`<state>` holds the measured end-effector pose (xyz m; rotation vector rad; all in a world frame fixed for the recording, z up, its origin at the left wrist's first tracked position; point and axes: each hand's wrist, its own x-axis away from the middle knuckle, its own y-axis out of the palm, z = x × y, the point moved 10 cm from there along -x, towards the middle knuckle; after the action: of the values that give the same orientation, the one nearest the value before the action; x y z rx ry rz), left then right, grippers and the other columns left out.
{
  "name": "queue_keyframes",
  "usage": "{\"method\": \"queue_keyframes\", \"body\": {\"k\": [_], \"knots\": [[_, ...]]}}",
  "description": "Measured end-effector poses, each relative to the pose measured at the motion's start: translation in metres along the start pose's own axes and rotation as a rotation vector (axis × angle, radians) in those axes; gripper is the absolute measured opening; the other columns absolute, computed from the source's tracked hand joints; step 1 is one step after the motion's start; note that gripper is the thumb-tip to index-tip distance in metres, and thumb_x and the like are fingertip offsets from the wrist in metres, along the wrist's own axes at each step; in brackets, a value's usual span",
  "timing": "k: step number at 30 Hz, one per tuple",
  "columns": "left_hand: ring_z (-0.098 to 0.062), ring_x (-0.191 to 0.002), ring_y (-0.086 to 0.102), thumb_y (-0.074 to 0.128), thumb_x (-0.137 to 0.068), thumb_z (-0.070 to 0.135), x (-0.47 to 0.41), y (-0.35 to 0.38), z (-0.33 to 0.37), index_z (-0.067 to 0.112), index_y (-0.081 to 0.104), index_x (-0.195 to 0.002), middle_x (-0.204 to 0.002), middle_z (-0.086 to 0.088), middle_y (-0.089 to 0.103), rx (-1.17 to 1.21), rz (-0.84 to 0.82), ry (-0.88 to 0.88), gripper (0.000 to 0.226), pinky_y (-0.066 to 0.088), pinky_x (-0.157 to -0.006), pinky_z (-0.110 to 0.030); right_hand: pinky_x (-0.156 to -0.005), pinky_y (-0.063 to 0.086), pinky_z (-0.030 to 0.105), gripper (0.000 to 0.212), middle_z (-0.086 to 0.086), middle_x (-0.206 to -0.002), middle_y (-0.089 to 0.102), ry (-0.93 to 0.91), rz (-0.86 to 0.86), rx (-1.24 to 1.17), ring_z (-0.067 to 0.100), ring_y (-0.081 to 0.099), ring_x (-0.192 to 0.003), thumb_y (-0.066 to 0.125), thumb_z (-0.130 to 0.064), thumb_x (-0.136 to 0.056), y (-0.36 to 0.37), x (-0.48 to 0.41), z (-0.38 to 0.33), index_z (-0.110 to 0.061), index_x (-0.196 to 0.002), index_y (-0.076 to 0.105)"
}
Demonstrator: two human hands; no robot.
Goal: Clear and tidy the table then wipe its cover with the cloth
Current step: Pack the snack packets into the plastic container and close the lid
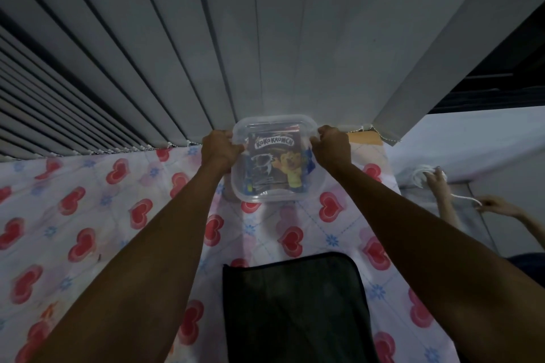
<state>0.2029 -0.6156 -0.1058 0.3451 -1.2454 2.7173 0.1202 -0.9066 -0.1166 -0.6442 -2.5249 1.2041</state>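
Cover (88, 215) with red hearts lay spread over the desk (364, 137), a black zipped case (295, 309) resting on it at the near edge. Further out, at the far edge, the left hand (222, 150) and right hand (331, 146) gripped opposite rims of a clear plastic container (274, 196) holding a Koko Krunch packet (274, 162), against grey vertical blinds (265, 38). Past the right edge, another person's hands (436, 183) held a white cord (420, 174)

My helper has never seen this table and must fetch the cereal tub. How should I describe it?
At the far edge of the heart-print table cover, below the grey blinds, the left hand and right hand hold a clear tub. It alone is see-through, with a Koko Krunch packet inside.
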Motion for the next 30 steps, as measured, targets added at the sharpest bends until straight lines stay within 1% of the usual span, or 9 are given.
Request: {"method": "queue_keyframes", "body": {"k": [3, 8, 11, 14, 18, 21, 25, 27, 30], "knots": [[-0.028, -0.108, 0.068, 0.083, -0.079, 0.025, 0.0, 0.002, 0.001, 0.011, 0.071, -0.121, -0.121, -0.011, 0.072, -0.015, 0.002, -0.008, 0.046, 0.053, -0.094, -0.034, -0.078, 0.061, 0.043, 0.024, 0.016, -0.091, 0.072, 0.002, -0.033, -0.002, 0.028, 0.069, -0.079, 0.062, -0.023, -0.092, 0.001, -0.006, 0.001, -0.001, -0.094, 0.072], [-0.027, -0.114, 0.066, 0.086, -0.076, 0.028, -0.004, 0.003, -0.006, 0.012, 0.07, -0.125, -0.126, -0.009, 0.069, -0.007, 0.014, -0.038, 0.054, 0.053, -0.099, -0.036, -0.079, 0.06, 0.041, 0.024, 0.01, -0.094, 0.073, -0.002, -0.066, 0.03, 0.026, 0.069, -0.082, 0.063, -0.027, -0.093, 0.005, -0.006, 0.004, -0.005, -0.095, 0.074], [-0.026, -0.11, 0.068, 0.086, -0.075, 0.032, -0.003, 0.005, -0.008, 0.014, 0.071, -0.124, -0.123, -0.008, 0.071, -0.026, 0.003, -0.032, 0.054, 0.055, -0.097, -0.037, -0.084, 0.059, 0.044, 0.027, 0.01, -0.103, 0.073, 0.023, -0.062, 0.006, 0.026, 0.069, -0.09, 0.061, -0.028, -0.094, 0.007, -0.003, 0.007, -0.007, -0.106, 0.073], [-0.028, -0.105, 0.07, 0.082, -0.08, 0.034, 0.004, 0.005, -0.008, 0.013, 0.07, -0.125, -0.118, -0.01, 0.073, -0.014, -0.007, -0.009, 0.051, 0.056, -0.094, -0.037, -0.083, 0.058, 0.039, 0.031, 0.009, -0.11, 0.071, 0.021, -0.076, -0.005, 0.024, 0.068, -0.094, 0.059, -0.028, -0.096, 0.005, 0.002, 0.004, -0.007, -0.117, 0.069], [-0.037, -0.111, 0.063, 0.06, -0.095, 0.048, 0.035, 0.012, -0.011, 0.011, 0.062, -0.126, -0.119, -0.019, 0.068, -0.058, 0.032, 0.04, 0.049, 0.053, -0.09, -0.043, -0.068, 0.045, 0.03, 0.04, 0.01, -0.103, 0.064, 0.061, -0.109, 0.005, 0.021, 0.06, -0.084, 0.047, -0.036, -0.104, 0.004, 0.019, 0.007, -0.003, -0.126, 0.056], [-0.038, -0.109, 0.06, 0.043, -0.098, 0.059, 0.062, 0.021, -0.024, 0.012, 0.053, -0.124, -0.118, -0.017, 0.062, -0.054, 0.027, 0.012, 0.054, 0.053, -0.09, -0.048, -0.067, 0.053, 0.036, 0.045, 0.014, -0.102, 0.066, 0.106, -0.129, -0.016, 0.026, 0.064, -0.082, 0.042, -0.043, -0.104, 0.005, 0.039, 0.014, -0.003, -0.122, 0.049], [-0.036, -0.106, 0.063, 0.031, -0.096, 0.07, 0.084, 0.02, -0.036, 0.016, 0.046, -0.13, -0.12, -0.013, 0.061, -0.063, 0.034, 0.018, 0.067, 0.054, -0.088, -0.051, -0.057, 0.047, 0.028, 0.062, 0.008, -0.097, 0.065, 0.172, -0.137, 0.01, 0.022, 0.064, -0.079, 0.037, -0.054, -0.103, 0.006, 0.065, 0.028, -0.002, -0.134, 0.044], [-0.039, -0.105, 0.063, 0.031, -0.098, 0.067, 0.091, 0.02, -0.039, 0.013, 0.044, -0.132, -0.119, -0.017, 0.061, -0.078, 0.032, 0.015, 0.065, 0.053, -0.086, -0.048, -0.062, 0.052, 0.031, 0.063, 0.009, -0.099, 0.065, 0.194, -0.15, 0.025, 0.023, 0.065, -0.082, 0.036, -0.056, -0.103, 0.007, 0.078, 0.032, -0.002, -0.135, 0.043], [-0.041, -0.101, 0.063, 0.03, -0.101, 0.061, 0.097, 0.027, -0.047, 0.008, 0.046, -0.129, -0.117, -0.022, 0.063, -0.041, -0.011, -0.025, 0.062, 0.053, -0.083, -0.045, -0.077, 0.057, 0.042, 0.056, 0.014, -0.107, 0.061, 0.227, -0.215, 0.048, 0.028, 0.064, -0.09, 0.029, -0.057, -0.103, 0.019, 0.097, 0.035, -0.007, -0.122, 0.045]]}}
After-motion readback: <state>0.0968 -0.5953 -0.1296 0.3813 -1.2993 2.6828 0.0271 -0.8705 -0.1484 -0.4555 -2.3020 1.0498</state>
